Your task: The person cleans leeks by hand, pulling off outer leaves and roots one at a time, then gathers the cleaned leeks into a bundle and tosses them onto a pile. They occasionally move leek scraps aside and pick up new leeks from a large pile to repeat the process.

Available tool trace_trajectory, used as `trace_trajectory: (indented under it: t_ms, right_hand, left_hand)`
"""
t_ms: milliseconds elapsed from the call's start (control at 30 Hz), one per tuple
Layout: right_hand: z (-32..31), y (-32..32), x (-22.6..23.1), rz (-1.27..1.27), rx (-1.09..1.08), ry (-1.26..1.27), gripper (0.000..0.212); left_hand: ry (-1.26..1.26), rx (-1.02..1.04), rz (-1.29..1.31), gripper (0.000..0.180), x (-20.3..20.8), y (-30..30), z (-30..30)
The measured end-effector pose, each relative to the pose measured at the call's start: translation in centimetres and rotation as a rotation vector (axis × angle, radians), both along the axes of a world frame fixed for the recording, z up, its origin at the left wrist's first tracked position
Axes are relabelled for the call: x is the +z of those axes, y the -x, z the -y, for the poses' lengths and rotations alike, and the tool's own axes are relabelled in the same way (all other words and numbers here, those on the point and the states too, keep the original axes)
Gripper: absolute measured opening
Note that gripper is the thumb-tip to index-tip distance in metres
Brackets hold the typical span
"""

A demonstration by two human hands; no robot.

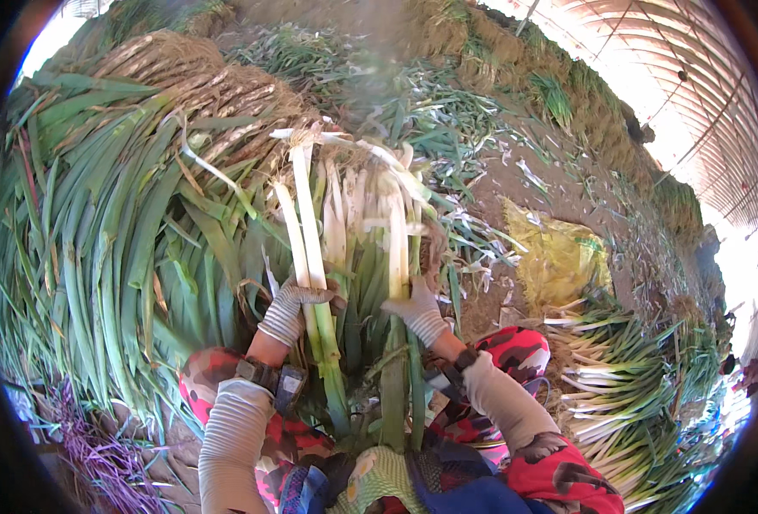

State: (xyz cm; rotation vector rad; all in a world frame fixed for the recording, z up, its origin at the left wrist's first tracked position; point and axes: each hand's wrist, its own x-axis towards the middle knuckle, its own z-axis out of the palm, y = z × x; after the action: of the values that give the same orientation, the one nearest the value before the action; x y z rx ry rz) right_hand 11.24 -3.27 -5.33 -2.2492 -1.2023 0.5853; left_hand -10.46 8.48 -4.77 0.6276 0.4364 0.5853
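Observation:
In its ribbed pale glove, my left hand (291,310) is closed round two green onions (312,236), whose white stems point away from me and whose green leaves hang toward my lap. Roots show at the far tip of the longer one. My right hand (416,312), gloved too, grips a thicker green onion (398,257) by its pale stem, its broad leaves running down between my knees. Beyond and between both hands lie more green onions (338,210) with white stems and brownish roots, some crossing over others.
A big heap of unpeeled green onions (104,248) fills the left side. On the right, cleaned onions (606,385) lie in a row beside a yellow mesh sack (559,257). Stripped leaves (456,128) litter the ground ahead. Purple strands (104,454) lie at lower left.

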Motion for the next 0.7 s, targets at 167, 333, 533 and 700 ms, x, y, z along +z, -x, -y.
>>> trace_trajectory:
  t_ms: [167,333,533,700]
  right_hand:
    - [-0.2,1.6,2.1,0.255,-0.003,-0.080,0.080]
    - [0.6,7.7,7.3,0.152,0.092,0.010,0.076]
    - [-0.4,8.0,4.7,-0.045,0.285,-0.329,0.052]
    - [0.0,2.9,7.3,0.239,0.151,-0.461,0.035]
  left_hand:
    - [-0.074,-0.008,-0.062,0.040,-0.8,0.1,-0.7]
    - [-0.171,-0.043,-0.088,0.052,-0.6,0.0,0.3]
    - [-0.116,0.138,-0.094,0.037,-1.8,-0.8,0.0]
    - [-0.153,0.405,-0.189,0.033,1.9,1.5,-0.7]
